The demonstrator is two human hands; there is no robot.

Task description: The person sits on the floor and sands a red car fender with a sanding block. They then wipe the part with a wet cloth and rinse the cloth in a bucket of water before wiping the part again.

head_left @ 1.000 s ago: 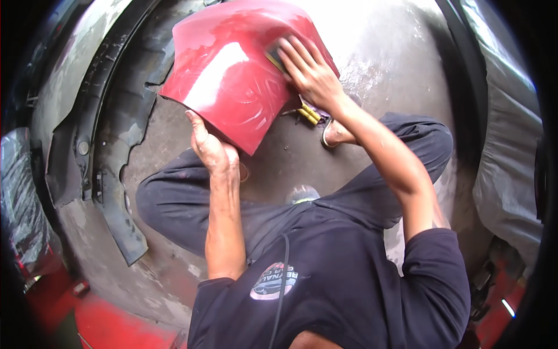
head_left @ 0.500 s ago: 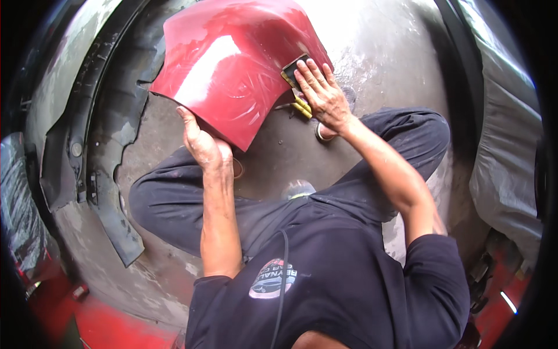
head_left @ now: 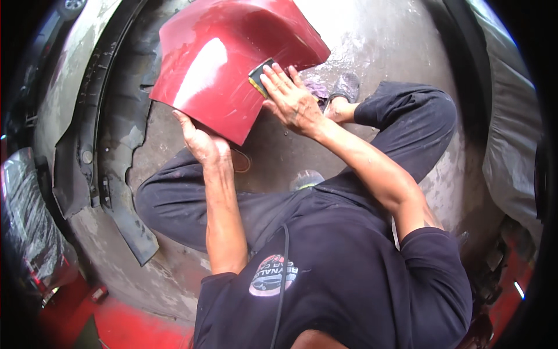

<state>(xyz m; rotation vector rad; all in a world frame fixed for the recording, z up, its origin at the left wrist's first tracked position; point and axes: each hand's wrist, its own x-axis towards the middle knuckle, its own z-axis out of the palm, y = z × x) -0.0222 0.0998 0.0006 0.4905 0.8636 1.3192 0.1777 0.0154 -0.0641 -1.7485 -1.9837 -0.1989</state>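
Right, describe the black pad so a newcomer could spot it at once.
Find the large glossy red car body panel at the top, its lower edge held by the left hand. Near its lower right side, the flat right hand partly covers a small rectangular black pad. Its yellow edge sets it apart from the red panel and the crumpled purple cloth nearby.
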